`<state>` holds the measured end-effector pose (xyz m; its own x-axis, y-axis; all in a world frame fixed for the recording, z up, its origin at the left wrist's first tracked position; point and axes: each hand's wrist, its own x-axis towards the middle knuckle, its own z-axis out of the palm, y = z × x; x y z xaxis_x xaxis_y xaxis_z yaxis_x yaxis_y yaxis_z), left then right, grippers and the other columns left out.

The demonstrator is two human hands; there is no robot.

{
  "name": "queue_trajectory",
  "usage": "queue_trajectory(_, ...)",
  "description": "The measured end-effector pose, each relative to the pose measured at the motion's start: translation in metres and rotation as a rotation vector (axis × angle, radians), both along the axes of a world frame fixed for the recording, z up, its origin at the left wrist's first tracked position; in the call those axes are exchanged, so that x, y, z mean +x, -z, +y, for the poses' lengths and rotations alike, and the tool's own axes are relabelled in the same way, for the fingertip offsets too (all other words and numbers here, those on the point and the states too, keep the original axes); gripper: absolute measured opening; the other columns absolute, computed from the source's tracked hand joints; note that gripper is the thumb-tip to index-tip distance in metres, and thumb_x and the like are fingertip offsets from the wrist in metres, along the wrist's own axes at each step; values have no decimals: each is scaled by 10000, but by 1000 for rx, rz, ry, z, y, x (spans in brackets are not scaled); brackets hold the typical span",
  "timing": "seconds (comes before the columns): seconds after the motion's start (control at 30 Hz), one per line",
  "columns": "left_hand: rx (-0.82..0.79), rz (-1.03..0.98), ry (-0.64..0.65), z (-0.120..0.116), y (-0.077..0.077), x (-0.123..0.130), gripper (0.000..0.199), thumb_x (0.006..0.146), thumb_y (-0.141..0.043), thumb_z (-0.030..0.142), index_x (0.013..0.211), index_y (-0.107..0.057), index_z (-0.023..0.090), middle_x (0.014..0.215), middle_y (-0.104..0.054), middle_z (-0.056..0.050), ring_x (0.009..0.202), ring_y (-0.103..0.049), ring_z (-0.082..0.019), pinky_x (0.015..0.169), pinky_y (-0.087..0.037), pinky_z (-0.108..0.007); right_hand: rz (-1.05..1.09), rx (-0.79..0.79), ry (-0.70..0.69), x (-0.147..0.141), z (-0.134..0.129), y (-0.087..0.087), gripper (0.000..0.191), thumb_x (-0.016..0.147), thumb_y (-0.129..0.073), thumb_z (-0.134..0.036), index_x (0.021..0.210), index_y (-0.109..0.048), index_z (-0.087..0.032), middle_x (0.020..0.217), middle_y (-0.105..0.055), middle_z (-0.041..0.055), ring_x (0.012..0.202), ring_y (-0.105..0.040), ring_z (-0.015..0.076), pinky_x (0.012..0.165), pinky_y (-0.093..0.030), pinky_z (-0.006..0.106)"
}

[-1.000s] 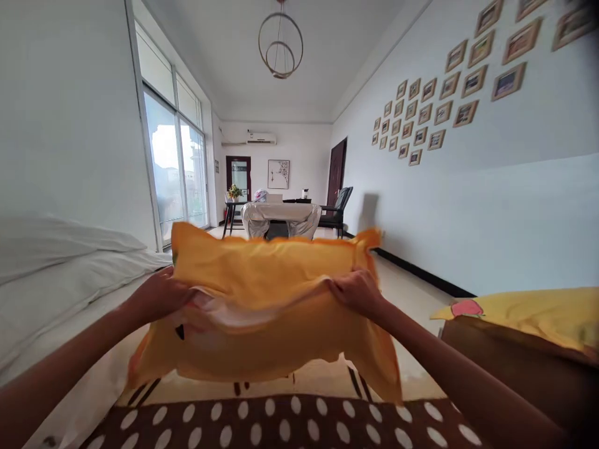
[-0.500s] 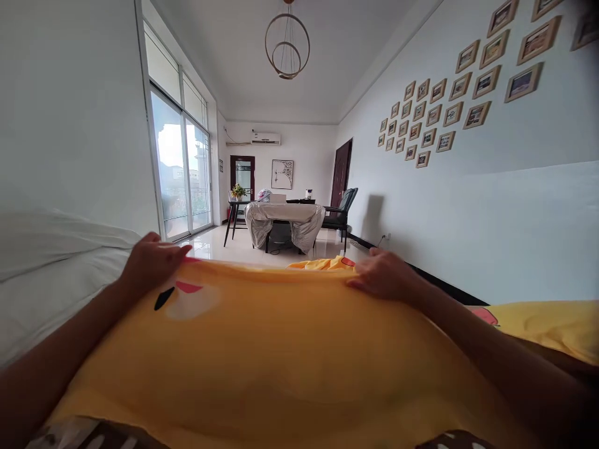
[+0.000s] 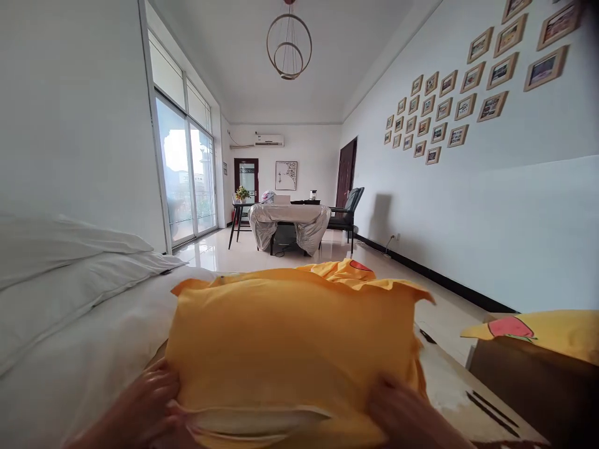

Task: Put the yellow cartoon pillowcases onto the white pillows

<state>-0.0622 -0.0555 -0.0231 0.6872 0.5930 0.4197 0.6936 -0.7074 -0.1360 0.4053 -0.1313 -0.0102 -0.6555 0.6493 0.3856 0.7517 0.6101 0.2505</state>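
Yellow rectangular cloth pillow (image 3: 290, 337) seen between hands: edge gripped by left hand (image 3: 156, 396); right hand (image 3: 397, 402) blurred, grasp unclear.

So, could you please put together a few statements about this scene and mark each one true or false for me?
1. The left hand and the right hand are at opposite sides of the orange pillow. True.
2. The white bedding lies to the right of the orange pillow. False: it lies to the left.
3. A dark chair stands to the right of the covered table. True.
4. The hanging lamp is made of square frames. False: its frames are round rings.
5. A yellow cloth item with a red patch shows at the right edge. True.
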Motion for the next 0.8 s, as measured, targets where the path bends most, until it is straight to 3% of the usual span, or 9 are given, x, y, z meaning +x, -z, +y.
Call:
queue_trajectory(0.07, 47, -41, -5, -7, 5, 0, 281, 778, -564, 492, 669, -638, 244, 722, -659, -58, 683, -572, -230, 682, -460, -339, -8, 12, 47, 5, -4, -1, 121, 689, -578, -182, 657, -612, -294, 640, -652, 15, 587, -601, 205, 540, -477, 355)
queue_trajectory(0.17, 163, -72, 10, -10, 1, -9, 183, 821, -528, 385, 793, -678, 286, 795, -676, -46, 756, -596, -234, 724, -477, -323, 14, 213, 43, 9, -10, -7, 248, 726, -474, -68, 671, -616, -263, 726, -677, 25, 641, -604, 204, 590, -488, 337)
queue_trajectory(0.33, 397, -331, -42, -8, 20, -18, 272, 806, -526, 242, 1032, -669, 295, 972, -687, -73, 895, -627, -257, 773, -476, -361, 148, 529, -12, 9, -8, 15, 283, 894, -365, -150, 919, -645, -181, 939, -702, 82, 815, -641, 197, 712, -506, 299)
queue_trajectory(0.43, 388, -568, 4, -8, 20, 13, 271, 790, -535, 182, 1024, -654, 248, 1018, -690, -72, 948, -643, -235, 799, -497, -325, 379, 526, 2, -5, 9, 26, 220, 906, -420, -186, 833, -627, -189, 826, -697, 61, 750, -645, 167, 661, -503, 248)
queue_trajectory(0.5, 376, -758, -18, -9, 6, 54, 227, 806, -483, 140, 927, -653, 229, 912, -708, -25, 834, -660, -176, 729, -506, -254, 614, 473, 124, -28, 24, 22, 251, 898, -441, -195, 675, -556, -202, 623, -621, 12, 565, -576, 134, 532, -455, 224)
queue_trajectory(0.57, 362, -1082, -193, -10, -14, 102, 144, 803, -508, 127, 725, -593, 212, 656, -635, 37, 587, -575, -115, 539, -445, -196, 875, 447, 284, -60, 38, 10, 343, 891, -451, -205, 552, -402, -214, 465, -450, -43, 421, -418, 98, 409, -339, 207)
queue_trajectory(0.63, 392, -1286, -140, -11, -34, 144, 252, 798, -508, 125, 565, -450, 202, 522, -512, 61, 469, -447, -89, 452, -367, -192, 975, 513, 166, -91, 49, -1, 365, 891, -450, -215, 541, -346, -215, 462, -391, -55, 420, -366, 83, 407, -298, 203)
queue_trajectory(0.7, 355, -1241, -25, -12, -50, 165, 309, 803, -522, 138, 527, -395, 196, 507, -483, 62, 460, -421, -77, 457, -358, -190, 945, 521, 54, -109, 54, -8, 374, 900, -425, -246, 539, -335, -208, 493, -420, -45, 448, -392, 75, 436, -316, 194)
queue_trajectory(0.8, 435, -998, 134, -8, -66, 149, 358, 812, -523, 168, 489, -370, 189, 487, -471, 54, 467, -437, -71, 484, -374, -188, 939, 523, 36, -96, 53, -13, 373, 889, -441, -198, 548, -291, -207, 499, -362, -58, 449, -357, 66, 445, -299, 193)
